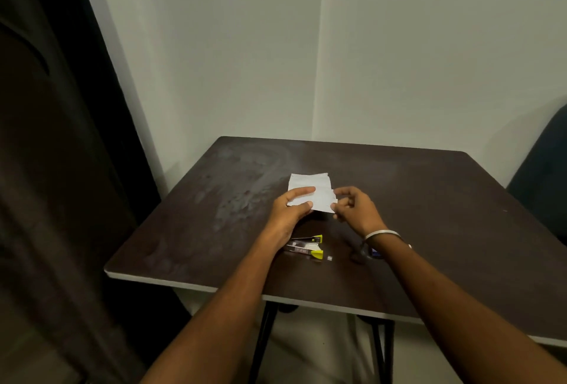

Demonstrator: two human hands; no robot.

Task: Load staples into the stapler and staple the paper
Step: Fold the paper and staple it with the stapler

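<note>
head view: the paper (pixel 310 191) is held over the surface (pixel 429 199), pinched at its near edge by the left hand (pixel 291 210) and at its corner by the right hand (pixel 352 207). the stapler (pixel 306 247) lies open just nearer than the paper. judged step: paper being readied; the stapler must be picked up next.

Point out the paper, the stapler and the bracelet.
paper (pixel 310 182): head view, bare upper middle of the sheet.
stapler (pixel 306 250): head view, lower body beside the yellow tip.
bracelet (pixel 382 234): head view, band on right wrist.
</note>
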